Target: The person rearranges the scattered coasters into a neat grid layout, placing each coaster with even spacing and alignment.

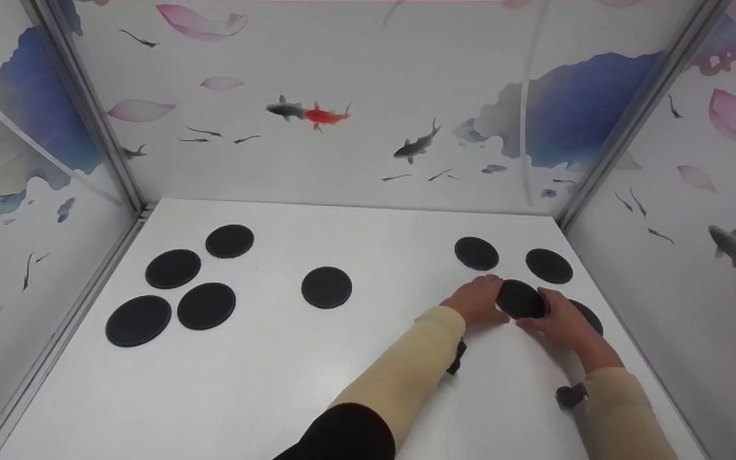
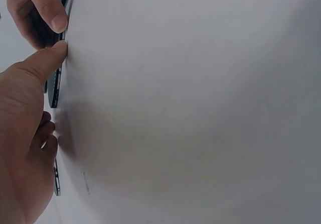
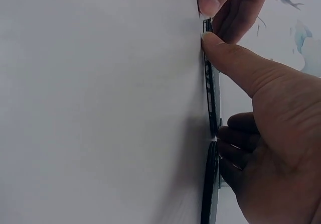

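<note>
A round black disc [image 1: 520,299] lies between both hands at the right part of the white table. My left hand [image 1: 478,300] holds its left side, and my right hand [image 1: 563,319] holds its right side. In the left wrist view, the left thumb [image 2: 56,53] touches the disc's thin rim [image 2: 55,91]. The right wrist view shows the right thumb [image 3: 213,40] against the rim [image 3: 209,88], with the other fingers curled on the far side. Another black disc [image 1: 588,314] lies partly hidden behind the right hand.
Two black discs, one [image 1: 476,253] behind the left hand and one [image 1: 549,266] farther right, lie on the white table [image 1: 266,396]. A single disc [image 1: 326,287] lies mid-table, and several more, including one [image 1: 138,321], are grouped at left. Printed panels [image 1: 368,172] enclose the back and sides.
</note>
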{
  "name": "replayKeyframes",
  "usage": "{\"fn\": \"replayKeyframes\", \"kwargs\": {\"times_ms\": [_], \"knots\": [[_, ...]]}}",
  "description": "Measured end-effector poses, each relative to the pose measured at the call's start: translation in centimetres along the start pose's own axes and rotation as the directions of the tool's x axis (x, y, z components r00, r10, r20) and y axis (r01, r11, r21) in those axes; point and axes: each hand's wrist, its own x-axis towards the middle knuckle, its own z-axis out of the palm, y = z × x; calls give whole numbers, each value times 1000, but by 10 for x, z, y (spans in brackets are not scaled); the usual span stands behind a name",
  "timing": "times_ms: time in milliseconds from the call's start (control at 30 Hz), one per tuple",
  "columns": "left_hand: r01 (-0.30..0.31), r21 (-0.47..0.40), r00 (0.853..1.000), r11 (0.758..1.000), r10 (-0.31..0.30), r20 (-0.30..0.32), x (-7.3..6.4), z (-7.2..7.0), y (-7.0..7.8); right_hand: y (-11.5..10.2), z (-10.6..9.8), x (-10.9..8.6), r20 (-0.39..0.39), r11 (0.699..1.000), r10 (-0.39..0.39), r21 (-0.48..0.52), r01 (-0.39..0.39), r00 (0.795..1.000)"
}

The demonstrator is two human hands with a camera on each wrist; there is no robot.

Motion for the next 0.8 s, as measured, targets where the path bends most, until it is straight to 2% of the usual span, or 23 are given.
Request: {"fn": "replayKeyframes", "kwargs": {"times_ms": [300, 567, 800], "knots": [[-28, -32, 1000, 999, 28, -10, 1, 1, 3, -4, -1, -3, 1, 1000, 25, 11, -25, 1000], [-19, -102, 1000, 995, 16, -26, 3, 1, 6, -1, -2, -3, 0, 999, 26, -21, -26, 1000], [-32, -82, 999, 996, 30, -30, 10, 5, 2, 1, 0, -1, -19, 1000, 17, -15, -17, 1000]]}}
